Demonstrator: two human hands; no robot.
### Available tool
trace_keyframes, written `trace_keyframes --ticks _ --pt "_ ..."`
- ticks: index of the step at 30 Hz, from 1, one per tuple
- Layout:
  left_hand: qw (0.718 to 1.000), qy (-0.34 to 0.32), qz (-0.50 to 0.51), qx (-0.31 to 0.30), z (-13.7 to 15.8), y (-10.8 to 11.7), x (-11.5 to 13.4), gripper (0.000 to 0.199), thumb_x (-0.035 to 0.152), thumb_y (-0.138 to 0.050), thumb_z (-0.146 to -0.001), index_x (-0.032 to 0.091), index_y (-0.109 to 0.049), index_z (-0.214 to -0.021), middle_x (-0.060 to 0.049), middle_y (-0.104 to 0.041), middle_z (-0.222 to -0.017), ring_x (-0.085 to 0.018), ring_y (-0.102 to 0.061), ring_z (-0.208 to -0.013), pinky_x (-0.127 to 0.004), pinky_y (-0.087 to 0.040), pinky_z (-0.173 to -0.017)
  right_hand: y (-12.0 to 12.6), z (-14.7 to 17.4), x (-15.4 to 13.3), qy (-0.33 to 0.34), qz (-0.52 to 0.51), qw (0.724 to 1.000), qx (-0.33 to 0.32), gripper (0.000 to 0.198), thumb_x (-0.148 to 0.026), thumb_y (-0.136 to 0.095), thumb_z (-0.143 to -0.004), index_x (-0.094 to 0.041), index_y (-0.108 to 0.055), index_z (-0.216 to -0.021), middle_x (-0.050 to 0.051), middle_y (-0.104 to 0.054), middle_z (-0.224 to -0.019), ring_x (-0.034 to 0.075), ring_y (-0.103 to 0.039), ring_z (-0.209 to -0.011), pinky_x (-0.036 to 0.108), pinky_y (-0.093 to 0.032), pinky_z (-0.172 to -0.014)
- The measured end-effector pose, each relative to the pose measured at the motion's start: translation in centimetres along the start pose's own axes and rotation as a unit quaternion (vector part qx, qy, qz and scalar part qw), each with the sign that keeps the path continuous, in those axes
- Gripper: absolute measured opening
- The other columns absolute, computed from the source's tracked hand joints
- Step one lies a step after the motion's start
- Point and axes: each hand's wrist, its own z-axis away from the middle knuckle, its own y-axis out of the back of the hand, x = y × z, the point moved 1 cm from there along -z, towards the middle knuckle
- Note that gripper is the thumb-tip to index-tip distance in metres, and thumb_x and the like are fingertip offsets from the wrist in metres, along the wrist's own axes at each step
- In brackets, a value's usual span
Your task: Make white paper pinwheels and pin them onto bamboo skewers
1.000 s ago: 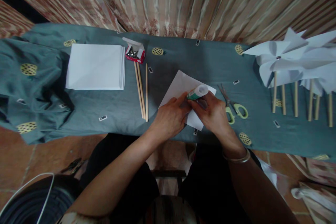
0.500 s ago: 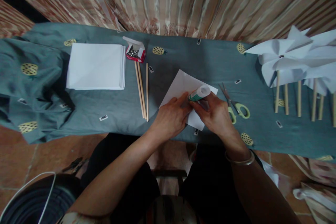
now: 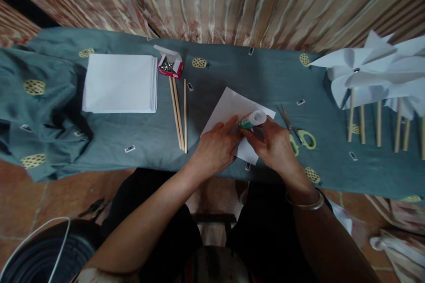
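Note:
On the cloth in front of me lies a white sheet of paper (image 3: 229, 105), turned at an angle. My left hand (image 3: 217, 143) rests on its left part, forefinger stretched toward the middle; its thumb side is partly hidden. My right hand (image 3: 274, 141) is closed around a glue stick (image 3: 250, 119) with a green label and white end, held tilted low over the sheet. The tip of the glue stick is hidden by my fingers. Scissors with light green handles (image 3: 307, 139) lie open just right of my right hand.
At left is a stack of white paper (image 3: 120, 84). Beside it stand an open red box of metal fasteners (image 3: 171, 67) and three wooden sticks (image 3: 178, 115). Several white paper pinwheels on sticks (image 3: 358, 70) lie at right. A green patterned cloth (image 3: 212, 70) covers the table.
The glue stick has tilted and shifted very slightly in my right hand. My left hand and the paper stay practically where they were.

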Motion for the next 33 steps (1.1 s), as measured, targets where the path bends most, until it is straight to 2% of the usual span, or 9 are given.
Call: trace_keyframes --ticks 7,22,33 --pt "1.000 0.003 0.003 -0.009 0.02 -0.03 0.02 0.039 0.018 -0.045 -0.093 0.023 -0.060 -0.128 -0.011 -0.037 -0.156 -0.031 -0.055 -0.119 -0.048 -0.053 -0.092 0.01 0.06 -0.12 -0.015 0.002 1.000 0.004 0.014 -0.032 -0.060 -0.088 -0.020 -0.062 -0.097 0.007 -0.068 -0.088 0.024 -0.066 -0.080 0.036 -0.054 -0.070" --pt "1.000 -0.003 -0.012 -0.003 0.02 -0.14 0.05 0.042 0.020 -0.044 -0.094 0.025 -0.057 -0.134 -0.012 -0.038 -0.155 -0.030 -0.056 -0.117 -0.044 -0.053 -0.090 -0.28 0.00 0.01 -0.039 0.014 0.999 0.028 0.015 -0.033 -0.060 -0.087 -0.019 -0.062 -0.093 0.007 -0.067 -0.083 0.025 -0.066 -0.078 0.037 -0.053 -0.068" --pt "1.000 -0.006 0.010 0.009 -0.02 -0.02 0.00 0.039 0.016 -0.042 -0.092 0.023 -0.062 -0.125 -0.010 -0.039 -0.154 -0.026 -0.058 -0.110 -0.044 -0.053 -0.088 -0.73 -0.28 -0.23 -0.032 -0.001 0.999 0.025 0.014 -0.028 -0.060 -0.087 -0.019 -0.062 -0.097 0.009 -0.069 -0.089 0.026 -0.067 -0.087 0.039 -0.054 -0.075"
